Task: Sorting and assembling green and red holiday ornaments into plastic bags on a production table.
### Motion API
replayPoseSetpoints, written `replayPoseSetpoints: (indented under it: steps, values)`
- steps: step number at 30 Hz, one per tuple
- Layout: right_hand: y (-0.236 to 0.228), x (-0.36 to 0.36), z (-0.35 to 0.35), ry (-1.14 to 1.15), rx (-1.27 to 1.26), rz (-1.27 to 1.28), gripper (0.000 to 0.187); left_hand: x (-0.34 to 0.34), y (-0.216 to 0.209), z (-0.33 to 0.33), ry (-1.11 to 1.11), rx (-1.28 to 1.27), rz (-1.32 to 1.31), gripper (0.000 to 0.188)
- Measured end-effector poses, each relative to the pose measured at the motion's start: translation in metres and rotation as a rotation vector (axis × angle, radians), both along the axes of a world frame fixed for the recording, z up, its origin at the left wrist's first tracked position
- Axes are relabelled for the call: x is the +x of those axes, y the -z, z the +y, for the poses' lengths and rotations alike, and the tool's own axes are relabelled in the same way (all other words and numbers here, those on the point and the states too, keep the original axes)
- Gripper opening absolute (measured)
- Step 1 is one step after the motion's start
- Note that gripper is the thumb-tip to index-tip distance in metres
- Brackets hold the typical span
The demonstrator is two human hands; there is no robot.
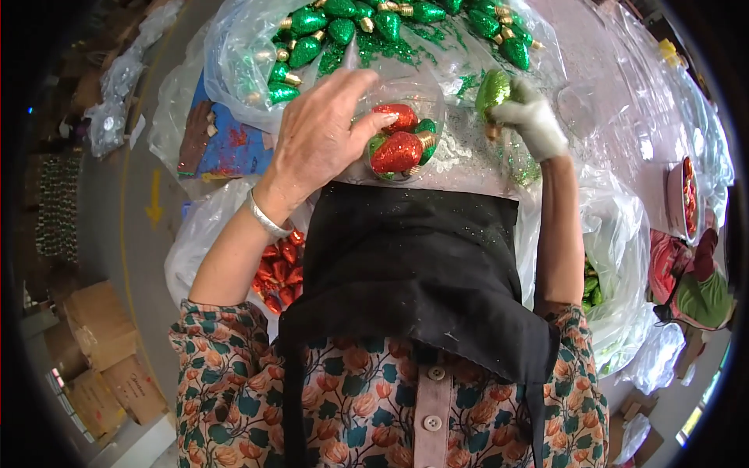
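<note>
My left hand (324,129), bare with a silver bracelet at the wrist, has its thumb and fingers spread apart. Its thumb tip reaches over a clear plastic container (439,117) and touches a red glitter bulb ornament (396,117). Another red bulb (398,153) and some green bulbs (426,129) with gold screw bases lie inside. To the right, my right hand (538,125), in a white glove, is closed on a light green glitter bulb (493,90), gold base downward. Its grip partly hides that bulb.
A clear plastic bag (234,47) across the glitter-strewn table holds several dark green bulbs (341,31). Below the table, bags hold red bulbs (277,273) at left and light green bulbs (593,285) at right. Cardboard boxes (101,324) stand far left. Another person's sleeve (702,300) shows far right.
</note>
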State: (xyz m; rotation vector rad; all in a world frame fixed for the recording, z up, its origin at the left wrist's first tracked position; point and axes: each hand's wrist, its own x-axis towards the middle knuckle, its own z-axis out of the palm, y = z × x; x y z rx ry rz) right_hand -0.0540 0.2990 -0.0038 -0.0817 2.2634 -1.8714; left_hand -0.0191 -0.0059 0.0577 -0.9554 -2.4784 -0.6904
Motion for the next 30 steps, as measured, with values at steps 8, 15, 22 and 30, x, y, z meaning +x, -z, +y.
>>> replayPoseSetpoints:
  steps: [8, 15, 22, 30]
  values:
    - [-0.084, 0.019, -0.103, -0.224, -0.02, 0.365, 0.06, 0.01, 0.02, 0.0, -0.224, 0.262, -0.379, 0.033]
    - [-0.087, 0.025, -0.123, -0.294, 0.51, 0.42, 0.062, 0.01, 0.033, -0.002, -0.206, 0.414, -0.408, 0.033]
    - [-0.058, 0.013, -0.122, -0.191, 0.337, 0.361, 0.052, 0.012, 0.035, -0.007, -0.185, 0.432, -0.397, 0.036]
    - [-0.079, 0.024, -0.128, -0.204, 0.643, 0.314, 0.054, 0.016, 0.037, -0.002, -0.15, 0.474, -0.386, 0.04]
